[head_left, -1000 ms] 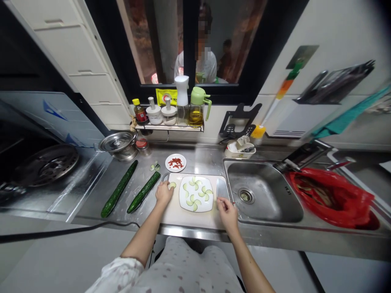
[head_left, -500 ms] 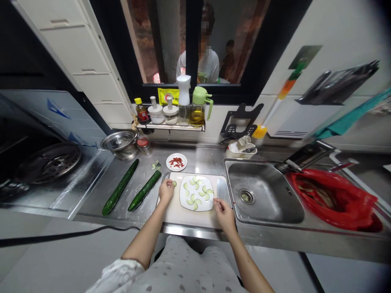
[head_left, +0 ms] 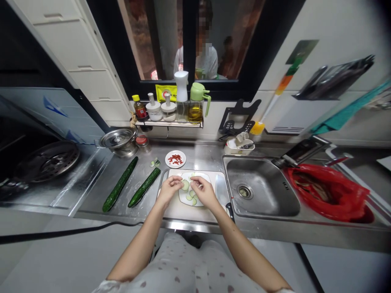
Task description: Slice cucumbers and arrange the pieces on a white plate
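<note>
My left hand [head_left: 171, 189] is closed, thumb and fingers pinching a round pale-green cucumber slice [head_left: 185, 185] over the left part of the white plate [head_left: 199, 204]. Across from it, my right hand [head_left: 205, 191] is also closed in a pinch above the plate; what its fingertips hold, if anything, is too small to make out. Curved cucumber pieces [head_left: 192, 198] lie on the plate, partly hidden by my hands. Beneath the plate is a light cutting board [head_left: 177, 213]. A knife [head_left: 229, 208] with a black handle rests along the board's right side.
Two cucumbers [head_left: 120, 185] lie on the steel counter to the left. Behind the board stands a small dish [head_left: 182, 162] with chopped red bits. A sink [head_left: 262, 203] adjoins on the right, with a red plastic bag [head_left: 345, 195] beyond. Bottles and jars line a rack [head_left: 171, 124].
Both hands have moved inward over the plate and now nearly meet. My left hand has carried the cucumber slice rightward, and my right hand has left the plate's right edge.
</note>
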`<state>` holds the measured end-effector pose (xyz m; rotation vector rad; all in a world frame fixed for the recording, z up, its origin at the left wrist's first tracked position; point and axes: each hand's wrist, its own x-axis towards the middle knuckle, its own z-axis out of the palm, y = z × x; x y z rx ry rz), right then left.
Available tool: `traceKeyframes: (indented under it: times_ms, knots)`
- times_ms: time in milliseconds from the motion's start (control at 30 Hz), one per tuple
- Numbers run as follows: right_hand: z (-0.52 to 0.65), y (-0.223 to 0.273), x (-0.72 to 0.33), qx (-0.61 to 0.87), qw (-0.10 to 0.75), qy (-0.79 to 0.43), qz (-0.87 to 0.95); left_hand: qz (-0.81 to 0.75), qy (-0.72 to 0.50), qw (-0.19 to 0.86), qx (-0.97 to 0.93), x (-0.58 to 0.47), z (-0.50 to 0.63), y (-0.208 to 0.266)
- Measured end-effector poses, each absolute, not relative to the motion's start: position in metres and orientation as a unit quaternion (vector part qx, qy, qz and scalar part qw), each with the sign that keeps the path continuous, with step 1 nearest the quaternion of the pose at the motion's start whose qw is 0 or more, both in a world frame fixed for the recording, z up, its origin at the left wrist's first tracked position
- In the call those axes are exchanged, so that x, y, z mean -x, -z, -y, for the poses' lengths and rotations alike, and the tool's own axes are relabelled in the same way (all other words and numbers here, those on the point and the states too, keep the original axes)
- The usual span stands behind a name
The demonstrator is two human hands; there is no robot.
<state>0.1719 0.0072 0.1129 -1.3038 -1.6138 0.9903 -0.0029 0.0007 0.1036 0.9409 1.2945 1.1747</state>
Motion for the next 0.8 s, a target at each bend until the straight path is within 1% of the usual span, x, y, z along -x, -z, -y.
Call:
traceKeyframes:
  times_ms: [100, 300, 433, 567, 600, 667, 733, 800]
  knots:
    - [-0.011, -0.120, -0.160, 0.497, 0.387, -0.391, 0.671, -0.522, -0.504, 0.546, -0.419, 0.000, 0.002, -0.114]
    - [-0.017, -0.122, -0.156, 0.476, 0.386, -0.381, 0.692, -0.495, -0.510, 0.565, -0.420, 0.001, 0.004, -0.121]
    - [-0.021, -0.121, -0.159, 0.450, 0.394, -0.429, 0.677, -0.498, -0.514, 0.568, -0.406, 0.001, 0.005, -0.122]
    - [-0.024, -0.127, -0.162, 0.439, 0.408, -0.468, 0.649, -0.547, -0.511, 0.552, -0.367, 0.000, 0.010, -0.121]
    - [-0.024, -0.130, -0.163, 0.438, 0.412, -0.469, 0.647, -0.557, -0.494, 0.569, -0.349, 0.000, 0.011, -0.121]
    - [-0.025, -0.135, -0.165, 0.433, 0.416, -0.467, 0.649, -0.551, -0.451, 0.635, -0.299, 0.000, 0.013, -0.121]
    - [-0.025, -0.139, -0.167, 0.424, 0.414, -0.468, 0.655, -0.511, -0.422, 0.708, -0.242, 0.000, 0.014, -0.122]
    - [-0.026, -0.140, -0.168, 0.413, 0.408, -0.474, 0.662, -0.469, -0.413, 0.755, -0.197, -0.001, 0.013, -0.125]
